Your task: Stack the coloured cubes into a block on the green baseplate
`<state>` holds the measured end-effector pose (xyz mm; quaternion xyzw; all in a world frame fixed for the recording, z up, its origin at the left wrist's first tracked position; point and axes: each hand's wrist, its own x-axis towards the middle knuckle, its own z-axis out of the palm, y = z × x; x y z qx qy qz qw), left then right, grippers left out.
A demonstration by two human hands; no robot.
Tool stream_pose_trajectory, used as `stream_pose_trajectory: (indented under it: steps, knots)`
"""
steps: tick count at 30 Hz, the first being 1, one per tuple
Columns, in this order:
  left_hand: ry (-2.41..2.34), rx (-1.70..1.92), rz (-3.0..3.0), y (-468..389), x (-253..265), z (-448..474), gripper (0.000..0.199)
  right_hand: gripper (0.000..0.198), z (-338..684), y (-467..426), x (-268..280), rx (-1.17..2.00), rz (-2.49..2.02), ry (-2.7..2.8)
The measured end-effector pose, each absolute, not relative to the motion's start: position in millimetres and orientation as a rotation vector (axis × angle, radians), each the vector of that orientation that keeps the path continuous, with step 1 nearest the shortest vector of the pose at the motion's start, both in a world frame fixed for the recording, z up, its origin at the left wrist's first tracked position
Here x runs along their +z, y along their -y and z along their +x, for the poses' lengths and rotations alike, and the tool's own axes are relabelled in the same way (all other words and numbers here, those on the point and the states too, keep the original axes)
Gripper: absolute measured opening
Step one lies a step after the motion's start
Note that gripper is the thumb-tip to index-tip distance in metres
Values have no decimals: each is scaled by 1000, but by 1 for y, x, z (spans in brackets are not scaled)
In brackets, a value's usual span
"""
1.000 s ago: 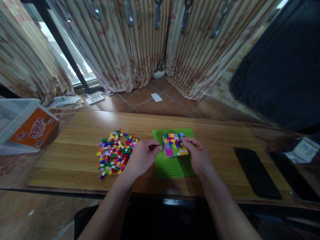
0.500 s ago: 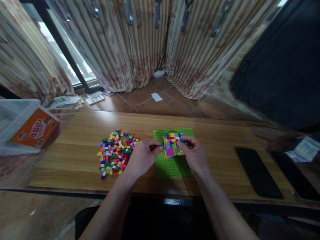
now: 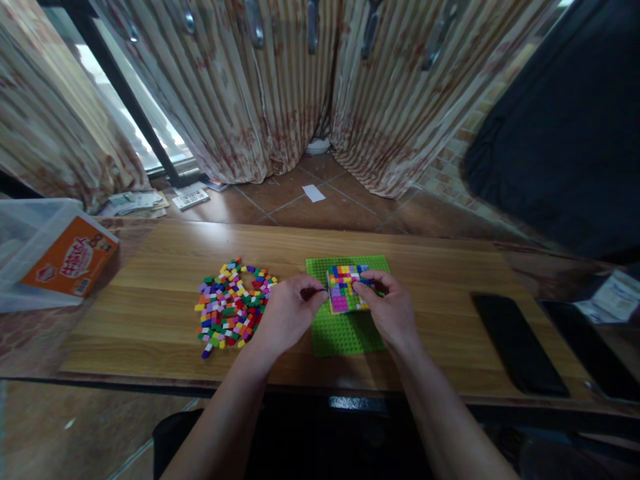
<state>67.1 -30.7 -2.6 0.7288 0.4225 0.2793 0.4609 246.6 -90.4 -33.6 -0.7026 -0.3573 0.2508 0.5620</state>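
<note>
On the green studded baseplate (image 3: pixel 345 339) rests a low block of many-coloured toy bricks (image 3: pixel 341 291). My right hand (image 3: pixel 393 310) grips the block's right part, thumb on the top face and index finger along the far right corner. At the block's left side, my left hand (image 3: pixel 293 312) is closed in a pinch, fingertips close to the block's edge. What the pinch holds, if anything, is too small and hidden to make out. A pile of loose toy bricks (image 3: pixel 233 310) in mixed colours lies to the left of my left hand.
A clear plastic tub (image 3: pixel 30 223) with an orange label stands at the table's left end. On the right lie a black phone-like slab (image 3: pixel 517 343) and another dark flat object (image 3: pixel 590 347). The wooden table (image 3: pixel 135 300) has curtains (image 3: pixel 270 93) beyond it.
My left fingertips have moved very slightly right, closer to the block's left edge. My right hand keeps its place on the block. The view has shifted a little.
</note>
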Motion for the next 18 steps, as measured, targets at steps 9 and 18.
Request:
stream_pose_trajectory:
  steps: [9,18]
  knots:
    - [-1025,771,1914,34,-2,70,8,25,239,97,-33,569,-1704,923]
    - [-1006,792,2176,38,2,73,12,19,230,107,-34,585,-1701,1023]
